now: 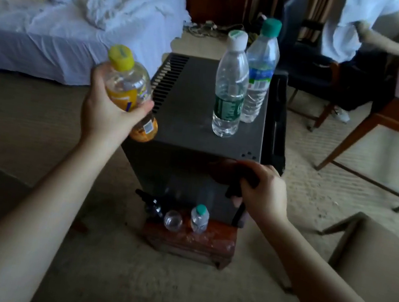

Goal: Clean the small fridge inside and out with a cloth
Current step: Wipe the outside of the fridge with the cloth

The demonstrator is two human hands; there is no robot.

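**A:** Which step is judged to be in hand?

**B:** Clearing the top before it is wiped. The small fridge point(183, 127) is seen on a low wooden stand point(204, 245) on the carpet, its vented top facing up. A yellow-capped orange drink bottle point(130, 87) is gripped round its middle by the left hand point(105, 112) at the top's near left corner. Whether its base touches the top cannot be told.

**A:** And the cloth?

**B:** A dark cloth point(229, 172) is clenched in the right hand point(264, 195) and held against the upper edge of the near face, by the right corner.

**A:** What is called for next?

**B:** A resting place off the fridge must be found for the drink bottle. The stand's ledge is already taken by a small bottle point(199, 218) and a glass point(173, 221). The white-capped water bottle point(230, 90) and the green-capped water bottle point(261, 69), standing just beside each other on the top, would have to be lifted away too. Only then could the whole top be wiped. The inside is not shown, so nothing can be said of it.
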